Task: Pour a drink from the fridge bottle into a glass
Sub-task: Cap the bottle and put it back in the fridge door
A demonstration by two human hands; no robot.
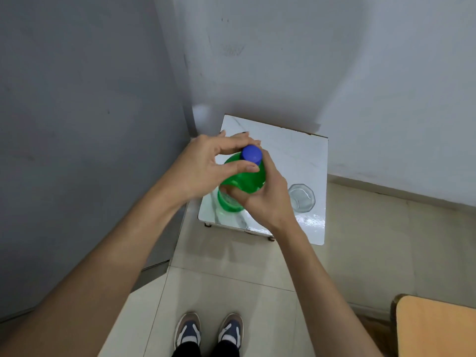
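Note:
A green plastic bottle (242, 180) with a blue cap (252, 153) stands upright above a small white table (291, 150). My right hand (268, 197) wraps around the bottle's body from the right. My left hand (203, 166) comes from the left, its fingers and thumb pinched around the blue cap. An empty clear glass (301, 197) stands on the table to the right of the bottle, apart from both hands. Whether the bottle's base rests on the table is hidden.
The grey fridge side (90, 124) rises close on the left, a white wall (334, 73) behind the table. A wooden tabletop corner (438, 328) shows at the bottom right. My feet stand on the tiled floor (231, 274) in front of the table.

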